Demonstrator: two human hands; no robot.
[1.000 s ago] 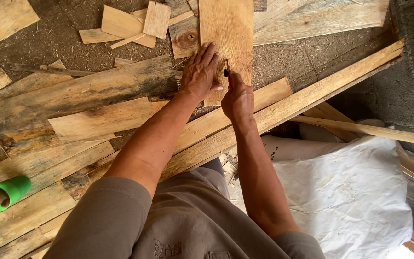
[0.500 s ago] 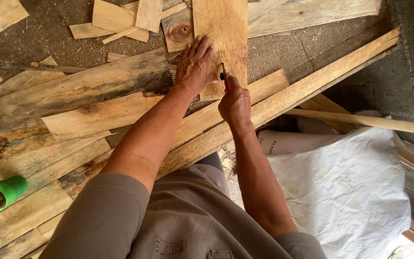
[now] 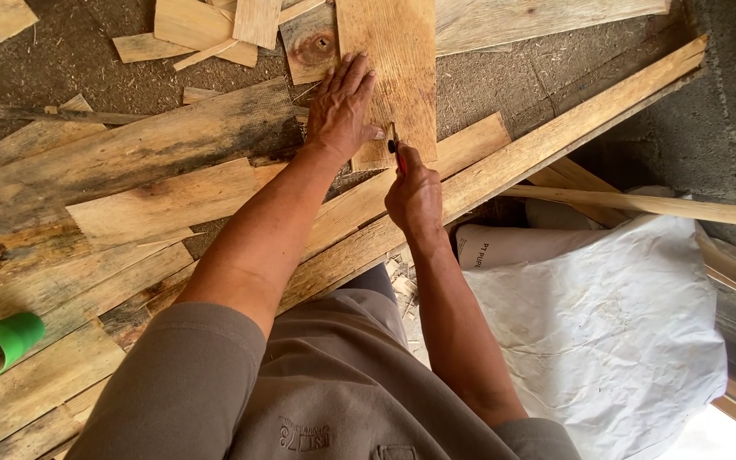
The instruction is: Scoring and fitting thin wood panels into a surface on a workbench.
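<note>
Dirt floor strewn with sawdust and planks — grey concrete wall at right, daylight on white sack.

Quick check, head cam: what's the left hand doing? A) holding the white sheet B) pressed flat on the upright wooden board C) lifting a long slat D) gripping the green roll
B: the left hand lies palm-down, fingers spread, on the wooden board, while the right hand holds a small red-tipped tool at the board's lower edge.

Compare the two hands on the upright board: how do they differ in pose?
The left hand lies flat with fingers spread on the board, while the right hand is closed around a small red pencil. The left hand sits higher on the board; the right hand is at its lower edge. Both are bare.
</note>
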